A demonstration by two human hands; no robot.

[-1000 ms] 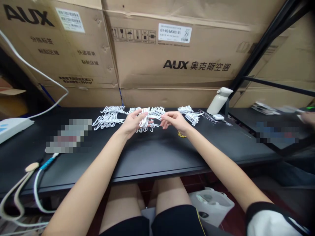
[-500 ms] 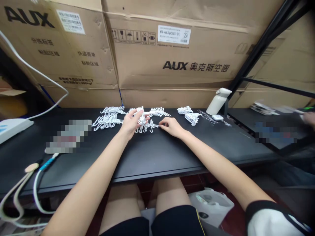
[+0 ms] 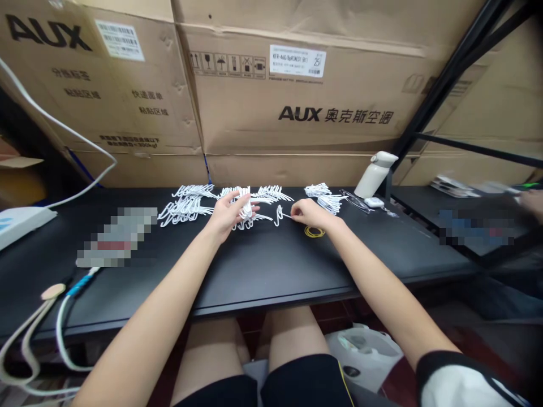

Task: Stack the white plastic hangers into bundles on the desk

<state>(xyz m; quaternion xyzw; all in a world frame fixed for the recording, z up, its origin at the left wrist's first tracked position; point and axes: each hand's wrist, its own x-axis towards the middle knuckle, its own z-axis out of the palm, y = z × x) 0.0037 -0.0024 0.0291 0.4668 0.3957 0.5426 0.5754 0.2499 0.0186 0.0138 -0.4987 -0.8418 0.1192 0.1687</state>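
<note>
My left hand [image 3: 229,215] is closed around a bunch of white hooks [image 3: 246,210], its fingertips partly spread on the far side. To its right, my right hand [image 3: 311,215] pinches the straight end of a single white hook [image 3: 279,215], whose bent end points left. Beneath and beside my left hand lie more loose hooks [image 3: 244,224], partly covered by it. Further rows of white hooks [image 3: 186,209] rest to the left, and another row [image 3: 274,193] lies behind. A coil of yellow bands [image 3: 314,232] sits just under my right wrist.
Bundled hooks [image 3: 328,203], glasses [image 3: 356,202], a white case [image 3: 374,202] and a cream bottle [image 3: 375,175] stand or lie at the right. A blurred-out flat device [image 3: 121,234] with a cable is at the left. Cardboard boxes [image 3: 297,130] wall the back of the black table [image 3: 271,271].
My right hand has moved right, drawing one hook away from the loose ones. The yellow bands have come into view by it. My left hand stays nearly where it was.
</note>
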